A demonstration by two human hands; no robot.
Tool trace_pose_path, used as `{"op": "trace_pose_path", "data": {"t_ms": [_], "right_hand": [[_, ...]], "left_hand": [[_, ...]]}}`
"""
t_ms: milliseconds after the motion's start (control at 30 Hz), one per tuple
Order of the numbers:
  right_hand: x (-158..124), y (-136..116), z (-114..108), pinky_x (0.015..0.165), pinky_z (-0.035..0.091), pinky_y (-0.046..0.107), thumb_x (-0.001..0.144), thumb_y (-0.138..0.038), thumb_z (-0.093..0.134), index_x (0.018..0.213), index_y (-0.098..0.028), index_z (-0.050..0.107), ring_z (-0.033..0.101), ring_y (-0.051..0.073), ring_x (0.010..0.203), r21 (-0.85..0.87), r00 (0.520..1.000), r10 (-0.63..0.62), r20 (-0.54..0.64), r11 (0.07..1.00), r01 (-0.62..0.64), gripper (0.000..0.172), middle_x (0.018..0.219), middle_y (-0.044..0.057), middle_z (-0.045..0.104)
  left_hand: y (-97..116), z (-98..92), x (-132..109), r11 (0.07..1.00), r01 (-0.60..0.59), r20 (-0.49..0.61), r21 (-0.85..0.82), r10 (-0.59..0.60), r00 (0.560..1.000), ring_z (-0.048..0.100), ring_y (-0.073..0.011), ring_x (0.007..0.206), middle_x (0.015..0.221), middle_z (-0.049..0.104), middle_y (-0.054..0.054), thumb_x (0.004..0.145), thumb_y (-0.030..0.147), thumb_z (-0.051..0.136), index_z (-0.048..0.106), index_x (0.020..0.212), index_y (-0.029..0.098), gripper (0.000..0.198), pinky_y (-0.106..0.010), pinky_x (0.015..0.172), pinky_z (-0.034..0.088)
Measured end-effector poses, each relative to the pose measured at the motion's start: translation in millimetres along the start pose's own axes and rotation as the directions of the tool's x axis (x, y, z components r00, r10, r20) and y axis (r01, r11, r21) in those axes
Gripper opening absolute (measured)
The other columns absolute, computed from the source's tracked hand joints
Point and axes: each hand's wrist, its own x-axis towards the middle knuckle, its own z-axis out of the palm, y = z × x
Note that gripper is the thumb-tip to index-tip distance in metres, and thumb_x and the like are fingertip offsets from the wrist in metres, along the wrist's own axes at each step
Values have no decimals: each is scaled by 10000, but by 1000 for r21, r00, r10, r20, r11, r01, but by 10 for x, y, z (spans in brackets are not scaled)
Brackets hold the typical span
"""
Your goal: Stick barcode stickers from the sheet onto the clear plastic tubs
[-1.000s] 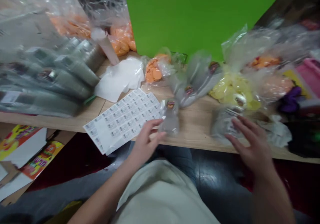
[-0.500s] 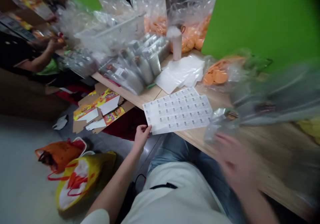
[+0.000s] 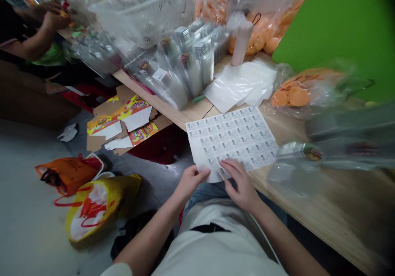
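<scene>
In the head view, a label sheet [image 3: 231, 138] is held at its near edge by the left hand [image 3: 191, 182] and the right hand [image 3: 240, 181], the fingers closed on the paper. The sheet is overhanging the front edge of the wooden bench [image 3: 324, 210]. A blurred clear plastic bag [image 3: 293, 171] is placed just beside it, toward the right; white plastic sheets [image 3: 237, 84] are laid beyond it.

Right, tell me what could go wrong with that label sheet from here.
The label sheet overhangs the table edge, held by the left hand and right hand, so it could crease or tear. The clear bag beside it lies near that edge and might get knocked off.
</scene>
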Motion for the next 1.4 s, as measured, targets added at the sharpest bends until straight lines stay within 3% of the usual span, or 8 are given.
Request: {"op": "trace_pose_path", "data": {"t_ms": [233,433,600,767,967,1167,1267,1400], "right_hand": [[198,-72,100,815,471,347,838,-302,511,938,-209,649,578,186,879,314,968,251,-14,920,-234,194,909,57,646],[351,125,-32,511,453,251,831,-469,473,855,-175,637,527,121,551,658,715,697,-51,562,-501,337,644,-2,588],[235,26,-279,686,500,303,872,-332,454,1034,-213,592,587,138,725,510,636,601,-484,785,-352,244,844,35,625],[-154,-184,-445,938,442,382,812,-145,524,1175,-290,552,539,196,1082,157,941,84,-328,987,-34,392,1146,48,594],[-578,-111,-867,716,536,326,779,-301,595,1268,-250,411,612,162,834,579,733,623,-272,714,-393,524,973,54,619],[-817,347,-1372,580,475,254,708,-323,657,1069,-204,545,569,127,681,674,429,797,-426,596,-436,397,771,10,602],[-814,538,-1453,528,437,238,686,-330,665,1120,-191,516,536,110,613,705,469,812,-347,555,-441,480,728,-7,593],[-753,626,-1392,573,446,248,697,-332,648,1158,-186,485,558,118,653,710,518,812,-269,531,-462,511,736,-10,608]], "left_hand": [[277,36,104,785,-326,239,527,232,943,610,-201,847,850,685,-40,795,365,552,681,835,168,239,-314,824,446],[281,-17,241,599,-263,47,757,351,935,528,-160,604,624,560,-14,813,366,486,608,730,170,245,-265,592,426],[348,107,72,490,-326,-195,808,745,638,508,-204,936,1110,497,-115,729,332,624,491,1148,171,468,-352,846,415],[470,662,-68,943,-255,193,212,216,957,545,-114,702,842,529,-20,776,352,586,435,1164,182,449,-249,640,455],[273,1271,-84,957,-230,350,177,157,924,522,-85,611,697,500,48,710,300,679,418,1113,210,489,-224,589,460],[56,1630,176,394,-785,611,478,492,620,466,-264,1133,1299,443,-126,735,361,654,354,1278,242,631,-428,914,405],[-19,1743,429,196,-896,785,399,433,444,349,-299,1253,1334,420,-131,742,372,647,312,1330,223,692,-489,1030,286],[-110,1768,585,183,-891,786,415,421,453,329,-294,1270,1357,383,-144,760,379,625,263,1357,213,717,-487,1040,278]]}}
